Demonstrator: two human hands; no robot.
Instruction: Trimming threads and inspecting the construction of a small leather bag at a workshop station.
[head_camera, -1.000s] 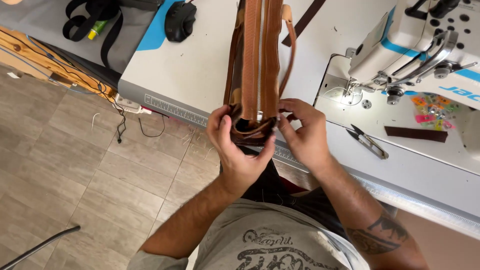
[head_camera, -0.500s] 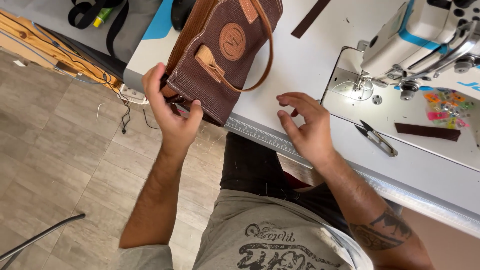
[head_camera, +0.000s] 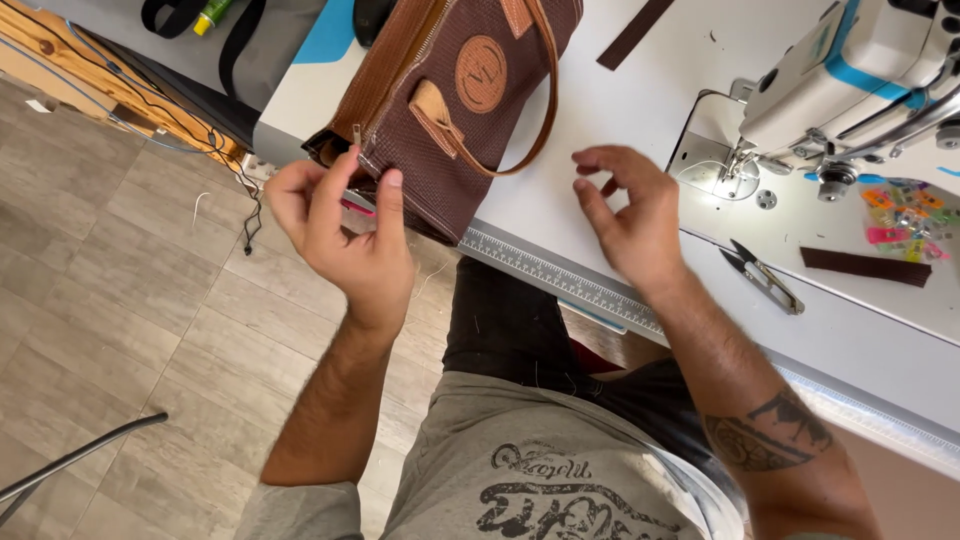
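Where left fingers (head_camera: 388, 190) pinch: brown bag's (head_camera: 450, 110) near corner.

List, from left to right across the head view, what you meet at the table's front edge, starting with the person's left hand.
left hand → brown bag → right hand → thread snips → dark brown strip

We see our left hand (head_camera: 345, 225) pinching the lower corner of a brown textured bag (head_camera: 450, 100) lying on the white worktop (head_camera: 640, 110), while our right hand (head_camera: 625, 215) hovers open beside it, near the sewing machine (head_camera: 850, 80) and thread snips (head_camera: 765, 280).
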